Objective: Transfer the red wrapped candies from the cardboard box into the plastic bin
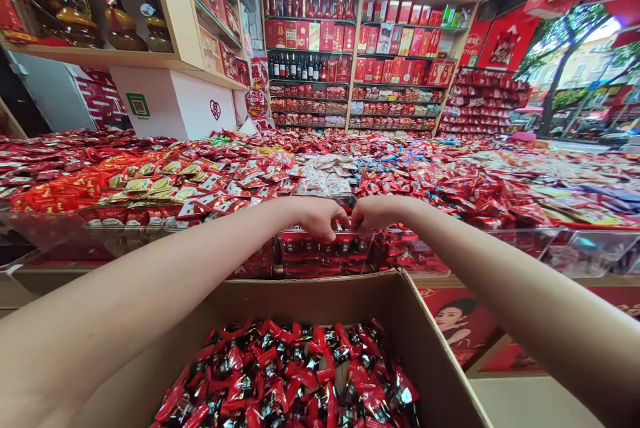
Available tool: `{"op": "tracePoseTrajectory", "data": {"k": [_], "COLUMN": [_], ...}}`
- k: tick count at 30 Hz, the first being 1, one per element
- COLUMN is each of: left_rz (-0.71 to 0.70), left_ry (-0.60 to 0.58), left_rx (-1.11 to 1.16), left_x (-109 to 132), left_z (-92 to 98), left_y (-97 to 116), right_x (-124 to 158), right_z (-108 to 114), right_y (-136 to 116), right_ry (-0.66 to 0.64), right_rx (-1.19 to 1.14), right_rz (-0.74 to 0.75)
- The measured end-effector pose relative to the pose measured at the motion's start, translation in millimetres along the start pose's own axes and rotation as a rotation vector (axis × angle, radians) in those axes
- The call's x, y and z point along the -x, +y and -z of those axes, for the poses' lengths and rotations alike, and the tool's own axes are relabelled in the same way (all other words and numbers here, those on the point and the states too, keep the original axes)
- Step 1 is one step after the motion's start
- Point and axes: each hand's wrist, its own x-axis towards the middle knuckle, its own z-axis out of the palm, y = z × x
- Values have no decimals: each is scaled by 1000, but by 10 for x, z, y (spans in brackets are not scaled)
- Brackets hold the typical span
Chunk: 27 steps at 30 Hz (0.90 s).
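The wrapped candies (280,375), red and black, lie in a loose heap inside an open cardboard box (310,291), which stands close before the person. Similar red and black packets (325,246) show through the front of a clear plastic bin (295,233), just beyond the far wall of the box. Over this bin the left hand (324,217) and the right hand (369,213) are side by side, very near each other, with fingers bent downward. Whether either hand is closed on a packet, one cannot tell.

Around them spreads a wide display counter, covered thickly with small packets: white ones (327,175) behind the hands, gold ones (155,185) to the left, mostly red ones to the right. At the back wall, shelves carry wine bottles (295,67) and red gift boxes (313,35). Gourd-shaped bottles (120,28) stand in a wooden cabinet at upper left, and at the right a tree (555,75) is seen outside.

The fingertips are partly hidden by the hands themselves. The near side of the box is cut off by the lower edge, as are both forearms. The printing on most packets is too small to read.
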Motion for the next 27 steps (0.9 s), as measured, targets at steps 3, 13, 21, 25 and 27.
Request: {"op": "tracePoseTrajectory", "data": {"k": [3,13,21,25,27], "left_rz": [3,-200,171,300,332], "left_ry": [55,557,-214,-226,-298], "left_rx": [2,24,100,200,229], "left_x": [73,953,1195,1184,1176], "left_z": [0,-704,-2468,-2733,-2746], "left_y": [23,236,-402,-667,-714], "right_x": [-8,403,-25,-422,-494], "right_z": [-7,-211,-1585,-2212,-2430], "right_y": [-1,-333,-1217,-1179,-1073], "right_ry": [-1,512,-414,-321,-297], "right_rx": [-21,-73,258,212,136], "right_rz": [-6,78,320,197,135]}}
